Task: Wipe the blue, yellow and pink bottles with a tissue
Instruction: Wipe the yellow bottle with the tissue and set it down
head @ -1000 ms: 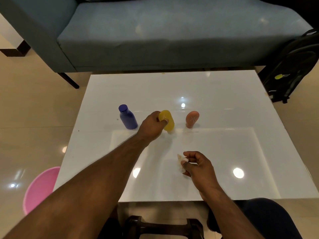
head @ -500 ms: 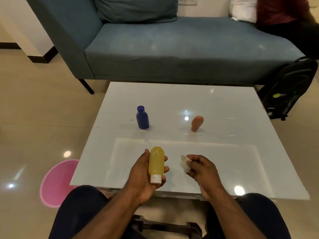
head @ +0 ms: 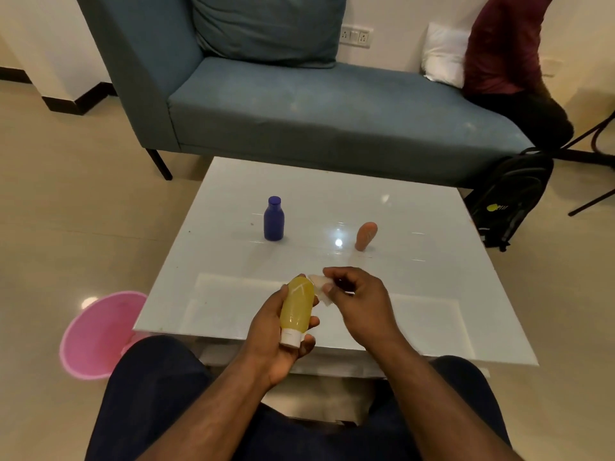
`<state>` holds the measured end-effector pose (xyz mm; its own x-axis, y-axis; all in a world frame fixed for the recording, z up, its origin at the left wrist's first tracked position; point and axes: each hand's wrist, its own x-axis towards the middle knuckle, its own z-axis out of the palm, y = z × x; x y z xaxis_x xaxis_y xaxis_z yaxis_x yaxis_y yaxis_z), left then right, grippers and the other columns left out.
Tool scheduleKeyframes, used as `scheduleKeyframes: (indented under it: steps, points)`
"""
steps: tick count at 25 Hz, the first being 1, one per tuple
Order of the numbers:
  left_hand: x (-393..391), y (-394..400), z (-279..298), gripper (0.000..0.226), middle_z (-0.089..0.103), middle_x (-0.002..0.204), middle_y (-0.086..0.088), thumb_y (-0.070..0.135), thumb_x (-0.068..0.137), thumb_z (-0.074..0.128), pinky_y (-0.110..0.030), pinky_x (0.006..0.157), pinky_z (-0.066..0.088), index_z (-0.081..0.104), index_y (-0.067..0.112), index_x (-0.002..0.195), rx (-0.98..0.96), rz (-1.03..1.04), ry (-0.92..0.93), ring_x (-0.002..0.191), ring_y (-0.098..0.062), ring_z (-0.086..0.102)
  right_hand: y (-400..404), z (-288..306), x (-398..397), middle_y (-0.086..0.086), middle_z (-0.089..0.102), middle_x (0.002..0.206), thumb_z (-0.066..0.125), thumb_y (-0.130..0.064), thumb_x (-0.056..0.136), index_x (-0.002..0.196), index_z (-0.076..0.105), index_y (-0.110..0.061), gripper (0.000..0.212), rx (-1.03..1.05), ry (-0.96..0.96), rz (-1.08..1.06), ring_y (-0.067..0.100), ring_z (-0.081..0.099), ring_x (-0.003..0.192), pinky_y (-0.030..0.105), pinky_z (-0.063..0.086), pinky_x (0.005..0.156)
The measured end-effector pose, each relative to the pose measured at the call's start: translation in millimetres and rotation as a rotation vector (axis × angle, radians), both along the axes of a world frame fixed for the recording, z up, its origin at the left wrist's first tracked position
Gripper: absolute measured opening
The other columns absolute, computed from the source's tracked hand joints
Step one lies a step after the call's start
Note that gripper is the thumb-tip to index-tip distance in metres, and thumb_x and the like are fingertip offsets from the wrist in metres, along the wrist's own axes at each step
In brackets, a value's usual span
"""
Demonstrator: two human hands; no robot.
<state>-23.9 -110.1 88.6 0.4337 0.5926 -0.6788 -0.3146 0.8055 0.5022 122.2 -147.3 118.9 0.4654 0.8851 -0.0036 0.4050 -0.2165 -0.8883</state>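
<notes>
My left hand [head: 271,331] grips the yellow bottle [head: 296,307] over the near edge of the white table [head: 416,294], its white cap pointing toward me. My right hand [head: 357,299] pinches a small white tissue [head: 321,287] against the bottle's far end. The blue bottle [head: 273,219] stands upright at the table's middle left. The pink bottle [head: 365,236] stands cap-down at the middle right, leaning slightly.
A blue sofa [head: 299,104] stands behind the table, and a person in a dark red top [head: 502,54] sits at its right end. A black backpack [head: 509,197] leans by the table's right side. A pink bin [head: 100,334] sits on the floor at left.
My left hand lifted the yellow bottle from between the other two and brought it toward me. My right hand moved the tissue left until it touches the bottle.
</notes>
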Motion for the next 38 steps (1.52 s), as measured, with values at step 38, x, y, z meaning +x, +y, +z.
scheduleKeyframes:
  steps: [38]
  points:
    - [1, 4, -22, 0.074, 0.073, 0.12, -0.016, 0.074, 0.09, 0.032, -0.039, 0.07, 0.058, 0.067, 0.023, 0.131, 0.024, 0.025, -0.168, 0.097, -0.031, 0.073, -17, 1, -45, -0.001, 0.067, 0.11, 0.058, -0.021, 0.092, 0.113, 0.067, -0.019, 0.023, -0.03, -0.462, 0.287, 0.012, 0.058, 0.1, 0.024, 0.047, 0.091]
